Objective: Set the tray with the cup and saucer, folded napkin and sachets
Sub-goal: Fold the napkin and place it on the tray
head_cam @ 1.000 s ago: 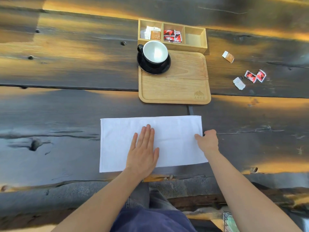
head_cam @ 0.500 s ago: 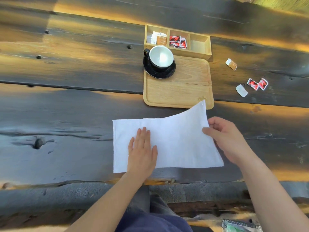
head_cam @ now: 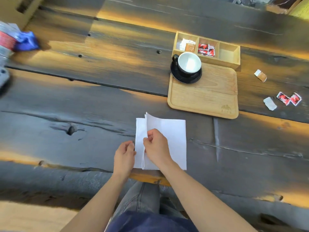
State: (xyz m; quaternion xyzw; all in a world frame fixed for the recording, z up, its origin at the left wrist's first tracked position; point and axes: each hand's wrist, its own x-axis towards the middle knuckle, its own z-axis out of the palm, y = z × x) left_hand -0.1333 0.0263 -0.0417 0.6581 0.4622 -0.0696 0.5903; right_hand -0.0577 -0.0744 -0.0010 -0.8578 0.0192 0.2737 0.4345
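A white napkin lies folded in half near the table's front edge. My right hand pinches the folded-over edge and holds it over the left side. My left hand rests at the napkin's lower left corner, fingers curled on its edge. A black cup with a white inside stands on a black saucer at the far left corner of the wooden tray. Loose sachets lie right of the tray: a brown one, a white one and two red ones.
A wooden three-compartment box stands behind the tray, with white and brown sachets in the left part, red sachets in the middle part. Blurred packets lie at the far left of the dark plank table.
My right hand has carried the napkin's right half over to the left, folding it in half. My left hand slid from the napkin's middle to its left edge. The camera view has shifted left.
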